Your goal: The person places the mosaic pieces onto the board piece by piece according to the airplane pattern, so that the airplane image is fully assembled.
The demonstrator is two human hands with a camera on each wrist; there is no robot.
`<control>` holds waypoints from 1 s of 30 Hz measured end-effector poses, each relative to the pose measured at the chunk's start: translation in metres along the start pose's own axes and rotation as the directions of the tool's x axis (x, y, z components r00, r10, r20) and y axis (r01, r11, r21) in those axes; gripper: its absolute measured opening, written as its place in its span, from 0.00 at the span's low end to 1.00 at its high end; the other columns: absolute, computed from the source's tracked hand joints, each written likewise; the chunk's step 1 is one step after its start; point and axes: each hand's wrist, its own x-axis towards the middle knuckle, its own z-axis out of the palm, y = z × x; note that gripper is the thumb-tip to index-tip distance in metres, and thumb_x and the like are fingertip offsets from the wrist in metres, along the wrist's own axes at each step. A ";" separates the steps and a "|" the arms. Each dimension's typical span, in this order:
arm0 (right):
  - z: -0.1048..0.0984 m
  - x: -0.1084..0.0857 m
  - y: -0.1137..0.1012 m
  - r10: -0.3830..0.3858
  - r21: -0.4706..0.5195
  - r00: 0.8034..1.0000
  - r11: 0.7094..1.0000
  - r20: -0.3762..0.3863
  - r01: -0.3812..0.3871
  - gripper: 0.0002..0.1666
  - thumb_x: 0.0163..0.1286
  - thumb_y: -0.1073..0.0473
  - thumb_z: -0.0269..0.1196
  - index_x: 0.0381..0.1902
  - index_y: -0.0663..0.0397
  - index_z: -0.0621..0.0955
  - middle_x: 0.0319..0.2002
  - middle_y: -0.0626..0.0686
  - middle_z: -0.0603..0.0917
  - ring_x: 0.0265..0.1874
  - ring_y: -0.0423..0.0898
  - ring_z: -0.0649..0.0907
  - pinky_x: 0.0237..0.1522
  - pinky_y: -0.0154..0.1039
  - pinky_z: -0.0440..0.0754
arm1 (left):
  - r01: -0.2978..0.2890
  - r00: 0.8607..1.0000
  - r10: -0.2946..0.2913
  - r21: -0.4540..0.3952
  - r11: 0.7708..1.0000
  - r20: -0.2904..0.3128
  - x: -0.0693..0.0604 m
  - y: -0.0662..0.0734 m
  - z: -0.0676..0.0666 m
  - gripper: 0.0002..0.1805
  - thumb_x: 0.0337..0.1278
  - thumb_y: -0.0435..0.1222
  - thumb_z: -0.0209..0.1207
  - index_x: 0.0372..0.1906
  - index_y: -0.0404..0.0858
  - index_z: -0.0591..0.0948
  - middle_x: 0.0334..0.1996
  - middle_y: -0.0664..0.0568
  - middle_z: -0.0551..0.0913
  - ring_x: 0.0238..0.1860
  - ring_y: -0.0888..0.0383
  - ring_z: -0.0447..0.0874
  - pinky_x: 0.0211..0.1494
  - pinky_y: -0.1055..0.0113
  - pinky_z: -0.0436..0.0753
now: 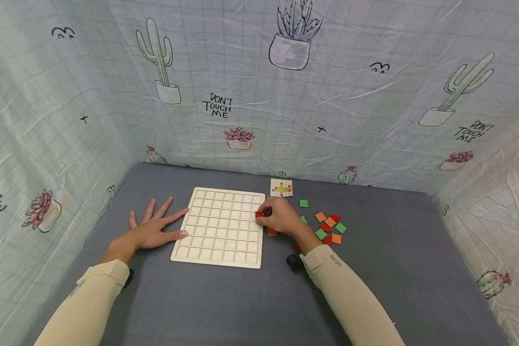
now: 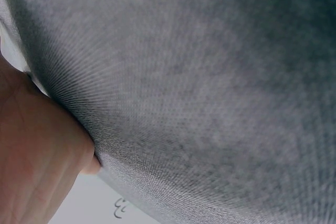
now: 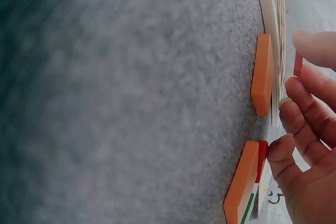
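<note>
A light wooden board [image 1: 218, 228] with a grid of square cells lies on the grey table. My left hand [image 1: 149, 232] rests beside it with fingers spread, the index finger and thumb touching its left edge. Over the board's right edge, my right hand [image 1: 281, 216] pinches a red tile [image 1: 259, 215] between thumb and fingers. In the right wrist view that red tile [image 3: 298, 64] shows edge-on between the fingertips. An orange tile [image 1: 272, 232] lies just below the right hand. The left wrist view shows only part of the left hand [image 2: 39, 150] against the grey cloth.
Right of the board lie several loose tiles, among them a green tile [image 1: 303, 203], an orange tile [image 1: 336, 239] and a red tile [image 1: 335, 218]. A small pattern card [image 1: 281, 188] lies behind the right hand. Patterned cloth [image 1: 259, 86] hangs around the table.
</note>
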 end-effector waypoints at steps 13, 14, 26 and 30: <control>0.004 0.003 -0.007 -0.017 -0.014 1.000 1.000 -0.009 0.017 0.10 0.65 0.59 0.75 0.43 0.56 0.91 0.38 0.52 0.86 0.33 0.42 0.79 0.38 0.36 0.79 | -0.004 1.000 0.004 -0.021 1.000 -0.009 -0.004 0.008 -0.003 0.46 0.61 0.73 0.56 0.82 0.68 0.58 0.87 0.47 0.35 0.83 0.30 0.18 0.66 0.19 0.13; 0.004 0.003 -0.007 -0.015 -0.019 1.000 1.000 -0.009 0.015 0.10 0.65 0.59 0.75 0.43 0.56 0.91 0.38 0.52 0.86 0.33 0.42 0.79 0.38 0.37 0.80 | 0.005 1.000 -0.005 -0.014 1.000 -0.007 -0.004 0.009 -0.003 0.47 0.61 0.73 0.56 0.82 0.67 0.59 0.87 0.46 0.35 0.84 0.30 0.19 0.67 0.20 0.14; 0.006 0.006 -0.010 0.016 -0.050 1.000 0.999 -0.008 -0.016 0.10 0.65 0.58 0.75 0.42 0.56 0.90 0.40 0.53 0.86 0.35 0.44 0.80 0.39 0.38 0.80 | 0.001 1.000 -0.001 -0.017 1.000 -0.011 -0.004 0.008 -0.003 0.46 0.61 0.72 0.56 0.82 0.67 0.59 0.87 0.47 0.35 0.83 0.29 0.19 0.67 0.20 0.14; 0.007 0.007 -0.013 0.038 -0.062 0.999 0.997 -0.016 -0.039 0.11 0.65 0.58 0.75 0.42 0.57 0.90 0.41 0.53 0.86 0.37 0.46 0.81 0.43 0.41 0.82 | 0.015 1.000 -0.015 -0.001 1.000 0.008 -0.004 0.009 -0.004 0.48 0.61 0.73 0.55 0.83 0.65 0.58 0.87 0.47 0.34 0.83 0.29 0.18 0.67 0.19 0.14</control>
